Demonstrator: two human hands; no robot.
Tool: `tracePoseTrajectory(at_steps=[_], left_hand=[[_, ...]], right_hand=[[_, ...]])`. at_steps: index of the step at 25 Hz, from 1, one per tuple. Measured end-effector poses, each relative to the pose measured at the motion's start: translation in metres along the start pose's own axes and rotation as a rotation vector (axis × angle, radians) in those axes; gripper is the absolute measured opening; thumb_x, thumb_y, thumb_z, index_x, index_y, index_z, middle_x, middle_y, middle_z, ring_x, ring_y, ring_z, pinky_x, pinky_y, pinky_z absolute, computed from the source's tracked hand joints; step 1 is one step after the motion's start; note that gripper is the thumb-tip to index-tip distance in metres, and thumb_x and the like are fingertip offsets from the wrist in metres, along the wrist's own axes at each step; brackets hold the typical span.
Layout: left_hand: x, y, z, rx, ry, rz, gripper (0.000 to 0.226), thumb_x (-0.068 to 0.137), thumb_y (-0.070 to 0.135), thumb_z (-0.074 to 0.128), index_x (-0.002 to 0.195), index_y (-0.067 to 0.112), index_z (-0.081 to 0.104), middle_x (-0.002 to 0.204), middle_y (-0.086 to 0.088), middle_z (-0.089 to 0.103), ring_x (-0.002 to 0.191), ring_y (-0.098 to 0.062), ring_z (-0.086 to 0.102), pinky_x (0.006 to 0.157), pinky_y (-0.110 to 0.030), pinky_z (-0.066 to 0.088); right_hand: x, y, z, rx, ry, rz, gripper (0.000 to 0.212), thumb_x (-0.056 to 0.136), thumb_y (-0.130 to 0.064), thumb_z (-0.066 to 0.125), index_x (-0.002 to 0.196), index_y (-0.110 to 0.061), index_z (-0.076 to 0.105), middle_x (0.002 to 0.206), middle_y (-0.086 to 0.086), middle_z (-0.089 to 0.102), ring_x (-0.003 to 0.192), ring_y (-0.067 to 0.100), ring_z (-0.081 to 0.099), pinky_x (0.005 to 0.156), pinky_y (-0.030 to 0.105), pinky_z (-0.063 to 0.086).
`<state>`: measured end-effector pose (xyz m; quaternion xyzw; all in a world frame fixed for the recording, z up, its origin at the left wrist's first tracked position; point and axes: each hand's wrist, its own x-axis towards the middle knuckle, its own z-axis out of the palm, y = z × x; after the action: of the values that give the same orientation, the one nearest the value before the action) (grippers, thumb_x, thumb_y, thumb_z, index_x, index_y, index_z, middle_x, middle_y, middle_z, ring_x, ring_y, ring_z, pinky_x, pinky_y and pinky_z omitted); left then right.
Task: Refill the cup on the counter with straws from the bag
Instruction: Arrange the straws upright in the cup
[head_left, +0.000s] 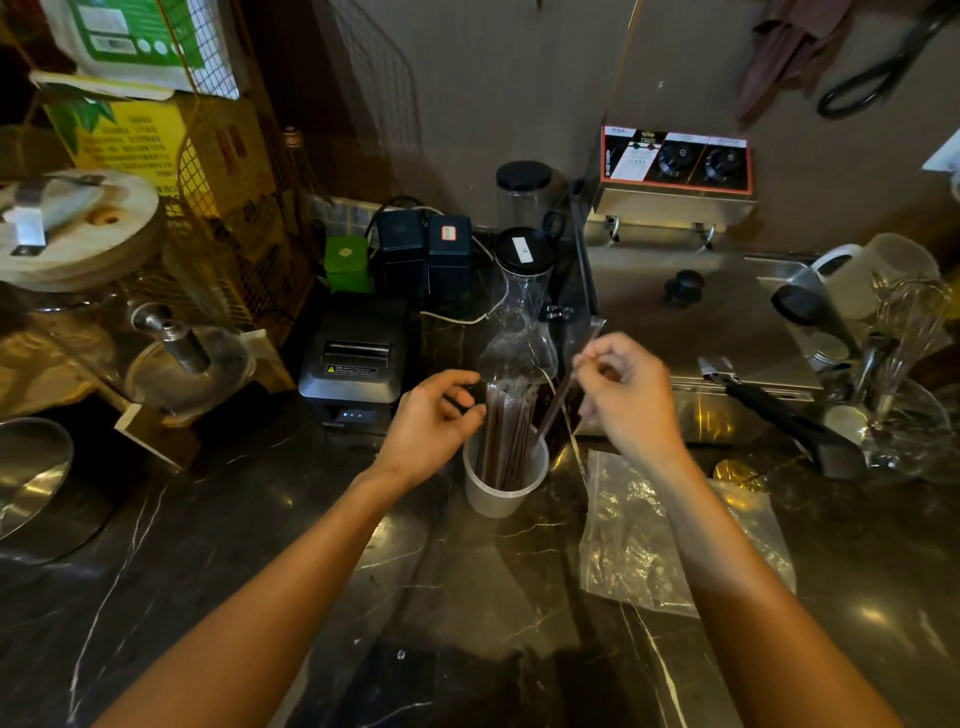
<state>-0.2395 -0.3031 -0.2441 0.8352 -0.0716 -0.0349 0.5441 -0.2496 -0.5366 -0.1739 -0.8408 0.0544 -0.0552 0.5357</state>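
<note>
A white plastic cup (498, 499) stands on the dark marble counter, holding a bunch of dark wrapped straws (506, 426) that stick up out of it. My left hand (434, 415) is curled against the left side of the bunch, just above the cup rim. To the right of the cup, my right hand (628, 389) pinches a single wrapped straw (561, 395), which slants down with its lower end in the cup. The clear plastic bag (639, 535) lies flat on the counter right of the cup, partly under my right forearm.
A black receipt printer (356, 358) sits left of the cup, a glass carafe (522, 332) right behind it. A steel fryer (685, 291) and black tongs (779, 410) fill the right side. Glassware (904, 364) crowds the far right. A metal bowl (31, 478) sits far left.
</note>
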Motion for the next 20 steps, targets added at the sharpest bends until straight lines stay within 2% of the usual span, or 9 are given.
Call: tracePoseTrajectory(at_steps=[2, 4, 7, 9, 11, 14, 17, 20], left_hand=[[-0.003, 0.002, 0.0, -0.029, 0.079, 0.058, 0.037, 0.093, 0.009, 0.072, 0.129, 0.018, 0.066, 0.099, -0.005, 0.069, 0.084, -0.024, 0.069, 0.082, -0.034, 0.063], [-0.004, 0.009, 0.002, -0.044, 0.083, 0.133, 0.038, 0.09, 0.008, 0.076, 0.126, 0.019, 0.068, 0.098, -0.004, 0.066, 0.08, -0.024, 0.066, 0.079, -0.032, 0.061], [-0.008, 0.028, 0.004, 0.016, -0.031, 0.289, 0.047, 0.085, 0.012, 0.082, 0.13, 0.018, 0.068, 0.1, 0.0, 0.062, 0.076, -0.016, 0.065, 0.076, -0.021, 0.057], [-0.01, 0.043, 0.006, 0.025, -0.089, 0.374, 0.049, 0.084, 0.011, 0.083, 0.131, 0.016, 0.069, 0.101, -0.001, 0.062, 0.074, -0.01, 0.064, 0.072, -0.013, 0.052], [-0.009, 0.054, 0.006, 0.018, -0.099, 0.433, 0.044, 0.084, 0.006, 0.082, 0.127, 0.012, 0.072, 0.1, -0.003, 0.063, 0.074, -0.005, 0.062, 0.07, -0.009, 0.048], [-0.006, 0.063, 0.004, 0.038, -0.119, 0.5, 0.024, 0.086, 0.007, 0.08, 0.11, 0.01, 0.079, 0.098, -0.002, 0.067, 0.077, -0.005, 0.062, 0.071, -0.011, 0.047], [-0.005, 0.067, 0.005, -0.035, -0.094, 0.441, 0.012, 0.089, 0.011, 0.078, 0.101, 0.013, 0.079, 0.094, 0.001, 0.068, 0.077, -0.005, 0.063, 0.071, -0.015, 0.049], [-0.005, 0.067, 0.003, -0.143, -0.055, 0.377, 0.009, 0.091, 0.012, 0.076, 0.098, 0.018, 0.075, 0.092, -0.004, 0.069, 0.075, -0.019, 0.067, 0.069, -0.029, 0.057]], right_hand=[[0.005, -0.012, -0.01, 0.067, 0.075, -0.046, 0.007, 0.1, -0.011, 0.062, 0.095, -0.011, 0.066, 0.085, 0.015, 0.069, 0.051, 0.012, 0.059, 0.058, 0.034, 0.055], [0.01, -0.02, -0.016, 0.202, 0.137, -0.017, 0.005, 0.1, -0.007, 0.061, 0.101, -0.007, 0.066, 0.083, 0.014, 0.067, 0.047, 0.013, 0.055, 0.057, 0.033, 0.053], [0.008, -0.023, -0.005, 0.451, 0.094, 0.19, 0.018, 0.1, -0.001, 0.061, 0.117, -0.004, 0.06, 0.086, 0.011, 0.067, 0.047, 0.01, 0.053, 0.049, 0.025, 0.052], [0.0, -0.018, 0.01, 0.503, 0.025, 0.311, 0.023, 0.099, 0.001, 0.06, 0.121, -0.004, 0.056, 0.084, 0.013, 0.065, 0.047, 0.01, 0.051, 0.046, 0.023, 0.05], [-0.008, -0.012, 0.022, 0.501, -0.019, 0.384, 0.021, 0.099, 0.001, 0.059, 0.119, -0.007, 0.056, 0.078, 0.011, 0.064, 0.046, 0.01, 0.051, 0.045, 0.023, 0.049], [-0.013, -0.002, 0.027, 0.461, -0.111, 0.421, 0.01, 0.101, -0.005, 0.059, 0.109, -0.005, 0.065, 0.07, 0.008, 0.063, 0.044, 0.01, 0.05, 0.044, 0.024, 0.048], [-0.017, 0.0, 0.024, 0.264, -0.232, 0.356, 0.017, 0.104, -0.017, 0.059, 0.104, -0.004, 0.071, 0.07, 0.007, 0.066, 0.043, 0.01, 0.05, 0.042, 0.024, 0.046], [-0.016, 0.001, 0.016, 0.16, -0.165, 0.223, 0.016, 0.104, -0.013, 0.057, 0.1, -0.006, 0.071, 0.069, 0.004, 0.064, 0.042, 0.01, 0.048, 0.042, 0.023, 0.044]])
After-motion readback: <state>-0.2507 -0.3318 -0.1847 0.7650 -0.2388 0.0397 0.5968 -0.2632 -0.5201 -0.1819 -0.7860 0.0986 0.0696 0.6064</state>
